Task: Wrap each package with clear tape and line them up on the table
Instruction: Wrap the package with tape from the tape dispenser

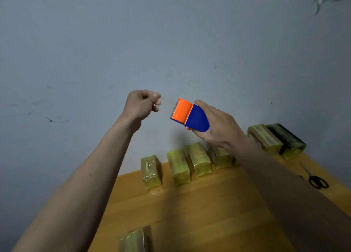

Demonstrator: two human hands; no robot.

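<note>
Both hands were up in front of the wall [133, 42], a short gap between them. Right hand [218, 126] gripped the dispenser [190, 115], blue body in the palm, orange cutter end pointing left. Left hand [141, 104] had fingers curled with thumb and forefinger pinched together, probably on the tape [167, 101] end; the strip was barely visible, just a faint sheen between fingertips and cutter.

Table [209, 204] below: four packages in a row along the far edge by the wall, leftmost [151, 172] slightly apart from the next [178, 167], then a third [199, 158] and a fourth [222, 156] partly behind the right forearm. Two more far right, a yellow one [265, 137] touching a dark one [286, 140]. Another package [135, 239] sat at the near edge, cut off by the frame. Scissors [315, 179] lay on the right side of the table.
</note>
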